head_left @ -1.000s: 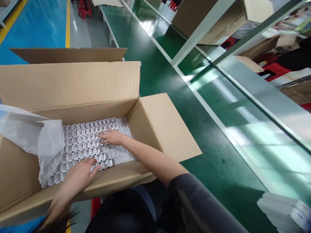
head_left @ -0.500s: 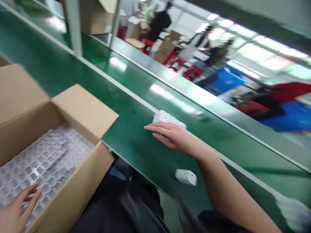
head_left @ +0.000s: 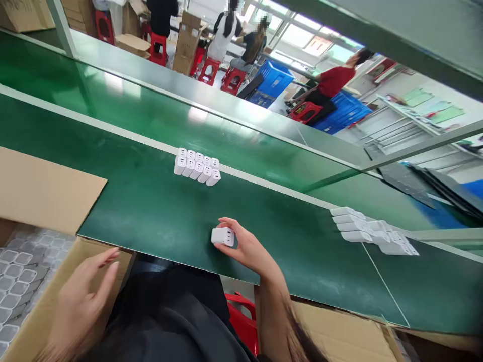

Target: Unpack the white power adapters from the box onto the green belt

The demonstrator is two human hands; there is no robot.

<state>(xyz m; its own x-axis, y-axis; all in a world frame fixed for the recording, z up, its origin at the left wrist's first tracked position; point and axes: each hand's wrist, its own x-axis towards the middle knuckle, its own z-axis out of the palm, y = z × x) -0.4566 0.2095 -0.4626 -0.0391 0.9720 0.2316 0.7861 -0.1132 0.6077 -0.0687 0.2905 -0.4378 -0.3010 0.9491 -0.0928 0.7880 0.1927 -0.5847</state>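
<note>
My right hand has its thumb and fingers around a white USB charger on the green bench top; the end with the port slots faces right. My left hand hovers over the edge of the open cardboard box, fingers apart and holding nothing. Inside that box lie clear plastic trays with rows of pockets. Farther back on the bench, a block of several white chargers stands in two rows, port ends up.
More white pieces sit in a group at the right along the pale strip. A box flap overlaps the bench at left. Another cardboard box is below the front edge. A metal post rises at the back left. People sit beyond.
The view has swung right. My right hand has left the charger block and closed on the single charger nearer me. My left hand has come up out of the box, empty.
</note>
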